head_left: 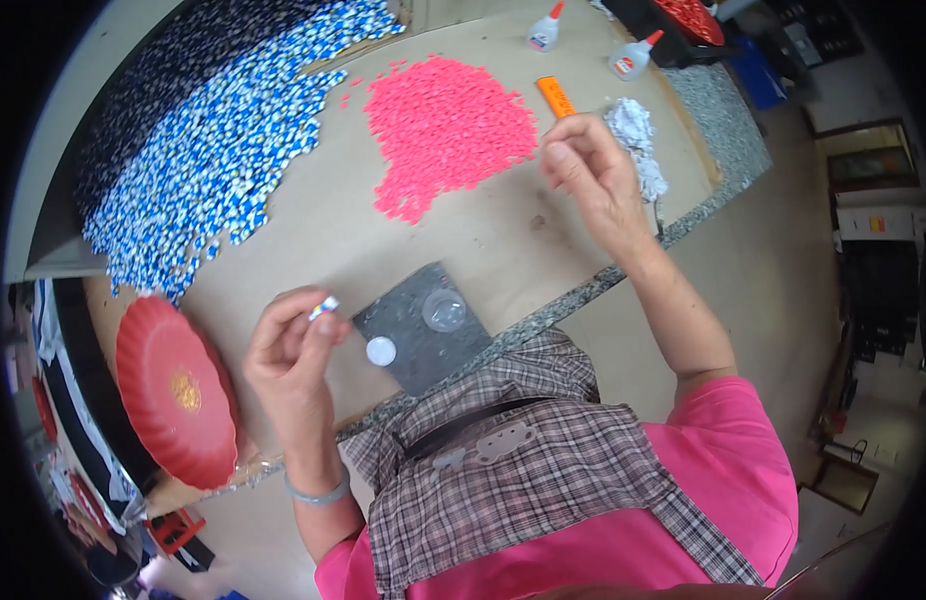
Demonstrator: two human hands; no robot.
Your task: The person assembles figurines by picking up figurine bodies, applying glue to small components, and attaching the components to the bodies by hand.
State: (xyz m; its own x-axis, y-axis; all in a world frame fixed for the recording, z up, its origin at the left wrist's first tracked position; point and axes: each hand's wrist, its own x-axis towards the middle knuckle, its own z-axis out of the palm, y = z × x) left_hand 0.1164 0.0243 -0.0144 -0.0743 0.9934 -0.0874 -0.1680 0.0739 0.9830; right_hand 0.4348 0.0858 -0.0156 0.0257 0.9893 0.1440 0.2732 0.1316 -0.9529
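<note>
My left hand (293, 350) pinches a small blue-and-white folded paper piece (325, 307) between thumb and fingers, just left of a dark grey stone tile (408, 350). On the tile lie a clear glue puddle (444, 311) and a small white cap (381, 351). My right hand (588, 170) hovers with fingers pinched together beside a heap of pink folded paper pieces (448, 130); whether it holds one I cannot tell. A large heap of blue-and-white pieces (213, 130) covers the upper left of the tan board (323, 230).
A red scalloped plate (173, 390) lies at the lower left. Two white glue bottles with orange tips (545, 30) (633, 55), an orange cutter (557, 97) and a pile of white scraps (635, 135) sit near the far right counter edge.
</note>
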